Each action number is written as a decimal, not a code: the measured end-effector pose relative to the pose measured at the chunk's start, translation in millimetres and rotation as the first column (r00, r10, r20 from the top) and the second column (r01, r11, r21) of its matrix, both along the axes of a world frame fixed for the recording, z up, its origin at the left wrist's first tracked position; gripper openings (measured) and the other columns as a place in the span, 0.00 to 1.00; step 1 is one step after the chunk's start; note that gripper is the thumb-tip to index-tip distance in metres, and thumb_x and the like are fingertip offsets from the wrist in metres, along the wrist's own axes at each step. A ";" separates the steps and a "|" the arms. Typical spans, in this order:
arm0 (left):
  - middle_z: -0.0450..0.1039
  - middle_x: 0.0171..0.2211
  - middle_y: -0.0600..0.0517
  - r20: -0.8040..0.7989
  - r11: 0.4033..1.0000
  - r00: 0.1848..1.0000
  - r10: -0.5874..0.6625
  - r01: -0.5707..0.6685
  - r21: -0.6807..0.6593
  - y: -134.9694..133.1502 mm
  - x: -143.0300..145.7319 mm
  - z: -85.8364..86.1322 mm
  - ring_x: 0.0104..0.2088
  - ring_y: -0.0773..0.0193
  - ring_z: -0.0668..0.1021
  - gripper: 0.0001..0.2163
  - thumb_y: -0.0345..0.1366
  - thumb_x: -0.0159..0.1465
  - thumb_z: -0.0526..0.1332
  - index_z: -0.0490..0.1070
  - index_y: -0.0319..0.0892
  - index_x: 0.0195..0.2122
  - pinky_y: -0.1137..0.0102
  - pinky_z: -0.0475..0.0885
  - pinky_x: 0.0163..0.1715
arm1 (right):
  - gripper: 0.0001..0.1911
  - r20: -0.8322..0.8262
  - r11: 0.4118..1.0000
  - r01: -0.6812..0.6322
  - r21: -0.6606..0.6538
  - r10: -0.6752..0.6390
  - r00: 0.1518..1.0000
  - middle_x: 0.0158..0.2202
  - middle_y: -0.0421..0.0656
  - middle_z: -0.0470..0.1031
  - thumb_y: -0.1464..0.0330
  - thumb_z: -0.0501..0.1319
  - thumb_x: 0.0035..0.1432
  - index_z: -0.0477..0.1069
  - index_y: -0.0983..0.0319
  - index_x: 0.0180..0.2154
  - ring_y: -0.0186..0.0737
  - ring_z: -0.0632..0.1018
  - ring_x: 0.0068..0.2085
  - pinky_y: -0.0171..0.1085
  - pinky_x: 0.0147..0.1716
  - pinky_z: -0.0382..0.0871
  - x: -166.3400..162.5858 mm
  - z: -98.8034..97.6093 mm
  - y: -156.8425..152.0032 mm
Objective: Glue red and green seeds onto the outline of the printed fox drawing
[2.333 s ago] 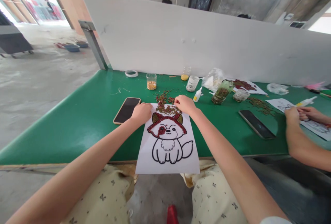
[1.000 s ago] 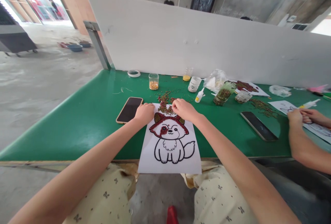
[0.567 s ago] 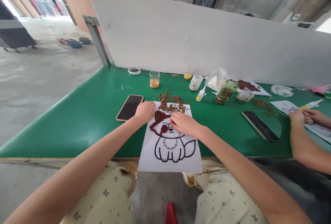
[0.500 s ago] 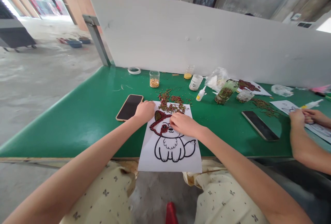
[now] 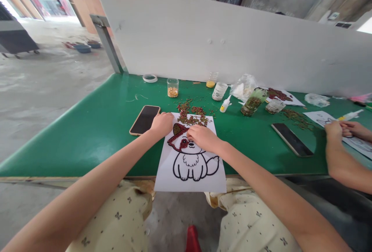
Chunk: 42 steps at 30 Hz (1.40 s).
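A white sheet (image 5: 190, 174) with a black outline of a sitting fox lies at the near edge of the green table (image 5: 95, 128). Red and brown beans fill the fox's hat and one eye patch. My right hand (image 5: 203, 137) rests on the fox's face with fingers pinched together at the eye area; what they hold is too small to see. My left hand (image 5: 162, 123) is curled on the sheet's top left corner, pressing it down. A loose pile of red and green beans (image 5: 193, 115) lies at the sheet's top edge.
A phone (image 5: 145, 119) lies left of the sheet, another phone (image 5: 292, 139) to the right. Small jars (image 5: 172, 87), a glue bottle (image 5: 223, 105) and bags of beans stand near the white partition (image 5: 232, 38). Another person's hands (image 5: 345, 130) work on a sheet at the far right.
My right hand came back from the bean pile at the sheet's top edge and now sits on the fox's face. My left hand stayed on the sheet's corner.
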<state>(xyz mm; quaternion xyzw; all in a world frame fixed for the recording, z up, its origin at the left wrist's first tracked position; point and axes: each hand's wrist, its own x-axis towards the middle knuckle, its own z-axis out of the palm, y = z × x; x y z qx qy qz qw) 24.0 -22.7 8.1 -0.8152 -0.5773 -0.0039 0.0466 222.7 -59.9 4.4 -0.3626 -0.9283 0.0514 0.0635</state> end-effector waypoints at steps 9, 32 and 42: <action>0.76 0.44 0.43 0.013 1.000 1.000 0.000 0.000 -0.006 0.0 0.5 2.5 0.45 0.53 0.76 0.15 0.24 0.58 0.49 0.74 0.35 0.40 0.64 0.69 0.43 | 0.08 0.028 0.998 -0.013 0.060 0.012 1.000 0.39 0.46 0.72 0.71 0.53 0.65 0.70 0.65 0.37 0.41 0.70 0.42 0.38 0.42 0.63 -2.1 0.4 -1.9; 0.76 0.43 0.42 0.017 1.000 1.000 0.008 -0.008 0.004 1.6 -0.2 0.0 0.45 0.53 0.76 0.15 0.27 0.59 0.49 0.74 0.36 0.39 0.63 0.70 0.43 | 0.10 0.057 0.997 -0.051 0.059 0.047 0.997 0.39 0.48 0.71 0.73 0.51 0.66 0.70 0.66 0.38 0.42 0.70 0.43 0.39 0.42 0.64 -2.4 2.2 -2.9; 0.76 0.43 0.43 0.001 1.000 1.000 0.005 -0.005 0.014 2.9 -0.7 -1.9 0.44 0.54 0.76 0.15 0.27 0.59 0.48 0.74 0.36 0.39 0.64 0.70 0.43 | 0.09 0.072 0.994 -0.089 0.066 0.085 0.994 0.39 0.47 0.71 0.73 0.51 0.65 0.70 0.65 0.38 0.41 0.70 0.42 0.39 0.42 0.64 -1.0 1.8 -2.0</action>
